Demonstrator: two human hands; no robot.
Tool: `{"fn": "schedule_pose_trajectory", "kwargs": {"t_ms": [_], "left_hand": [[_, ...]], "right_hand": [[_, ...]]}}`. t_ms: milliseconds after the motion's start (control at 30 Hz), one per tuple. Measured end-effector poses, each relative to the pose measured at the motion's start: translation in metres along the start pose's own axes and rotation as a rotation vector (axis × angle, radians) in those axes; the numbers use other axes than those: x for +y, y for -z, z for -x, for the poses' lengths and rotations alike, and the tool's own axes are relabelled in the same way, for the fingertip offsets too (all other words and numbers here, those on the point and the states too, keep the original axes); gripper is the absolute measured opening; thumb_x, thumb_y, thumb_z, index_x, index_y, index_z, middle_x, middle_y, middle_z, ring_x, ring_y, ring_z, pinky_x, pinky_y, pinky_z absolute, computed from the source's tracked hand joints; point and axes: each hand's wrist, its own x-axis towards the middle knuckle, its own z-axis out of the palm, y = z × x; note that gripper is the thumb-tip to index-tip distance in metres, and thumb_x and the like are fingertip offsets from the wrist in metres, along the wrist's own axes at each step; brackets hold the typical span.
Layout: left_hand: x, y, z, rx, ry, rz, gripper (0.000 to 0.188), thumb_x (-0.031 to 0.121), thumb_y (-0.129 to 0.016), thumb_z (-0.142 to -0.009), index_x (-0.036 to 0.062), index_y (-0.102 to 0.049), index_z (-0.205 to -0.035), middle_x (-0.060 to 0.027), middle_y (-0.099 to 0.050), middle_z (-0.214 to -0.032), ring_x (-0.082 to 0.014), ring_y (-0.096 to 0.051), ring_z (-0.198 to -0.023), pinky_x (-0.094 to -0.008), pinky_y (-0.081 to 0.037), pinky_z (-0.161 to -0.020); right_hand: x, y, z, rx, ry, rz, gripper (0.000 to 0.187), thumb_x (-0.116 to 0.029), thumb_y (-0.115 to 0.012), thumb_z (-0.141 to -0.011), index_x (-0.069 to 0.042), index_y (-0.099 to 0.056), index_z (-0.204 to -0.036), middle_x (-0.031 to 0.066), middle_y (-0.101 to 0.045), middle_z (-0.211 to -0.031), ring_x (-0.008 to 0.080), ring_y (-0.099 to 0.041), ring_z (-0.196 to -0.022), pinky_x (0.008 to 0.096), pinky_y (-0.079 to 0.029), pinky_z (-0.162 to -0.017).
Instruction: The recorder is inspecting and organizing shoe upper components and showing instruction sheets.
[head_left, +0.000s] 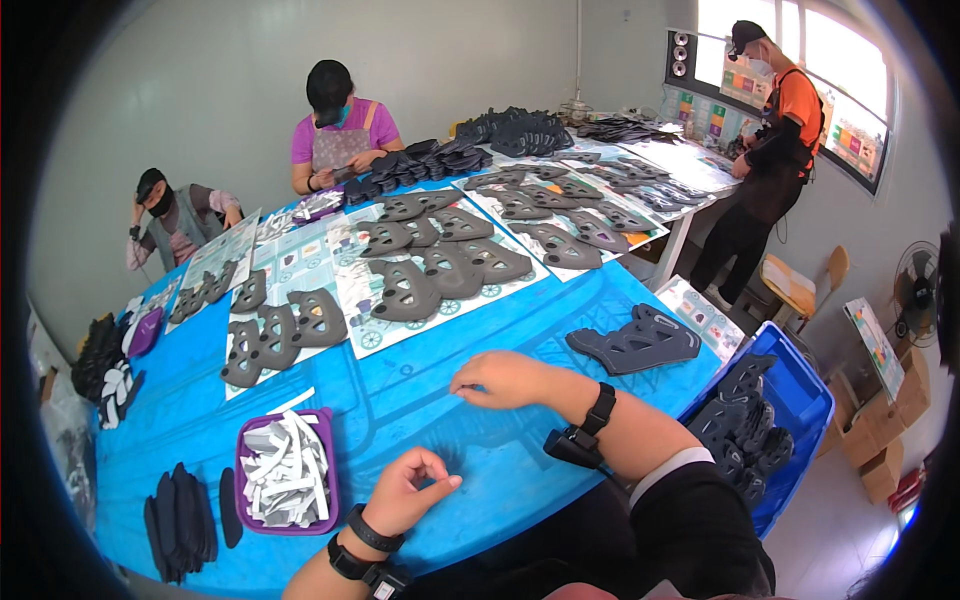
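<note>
My left hand [408, 490] is over the near part of the blue-covered table [400, 400], its fingers loosely bent and the thumb apart from them, with nothing in it. Ahead and to the right, my right hand [500, 380] hangs above the blue cover, fingers curled downward and slightly apart, no object visible in them. Nearest to the left hand is a purple tray [330, 500] heaped with white and grey strips [287, 470]. To the right of my right hand lies a small stack of dark grey foam pads with cut-outs [640, 342].
Dark elongated pads [180, 525] lie at the near left. Printed boards [370, 338] across the table carry rows of foam pads [465, 268]. A blue crate [800, 440] of dark pads stands at my right. Three people [345, 135] are around the table; a chair [800, 285] stands behind.
</note>
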Motion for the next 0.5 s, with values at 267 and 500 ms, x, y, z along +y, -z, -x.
{"fn": "schedule_pose_trajectory", "kwargs": {"t_ms": [267, 500], "left_hand": [[0.0012, -0.0004, 0.0004, -0.008, -0.051, -0.007, 0.018, 0.004, -0.066, -0.075, 0.007, -0.049, -0.08, 0.0027, -0.05, -0.077, -0.0043, -0.046, -0.073, -0.0187, -0.039, -0.067], [0.0024, -0.0011, 0.0012, -0.01, -0.083, -0.056, 0.016, 0.006, -0.064, -0.077, 0.0063, -0.048, -0.08, 0.0024, -0.05, -0.077, -0.0046, -0.046, -0.072, -0.0192, -0.039, -0.068]], "right_hand": [[0.0059, -0.0019, 0.0016, -0.008, 0.016, -0.015, 0.018, -0.016, -0.051, -0.079, -0.004, -0.058, -0.089, 0.0136, -0.06, -0.084, 0.0305, -0.057, -0.081, 0.0391, -0.045, -0.07], [0.0024, 0.002, 0.0024, -0.054, -0.023, 0.0, 0.019, -0.019, -0.052, -0.08, -0.005, -0.059, -0.09, 0.0119, -0.06, -0.088, 0.0293, -0.056, -0.083, 0.0374, -0.045, -0.073]]}}
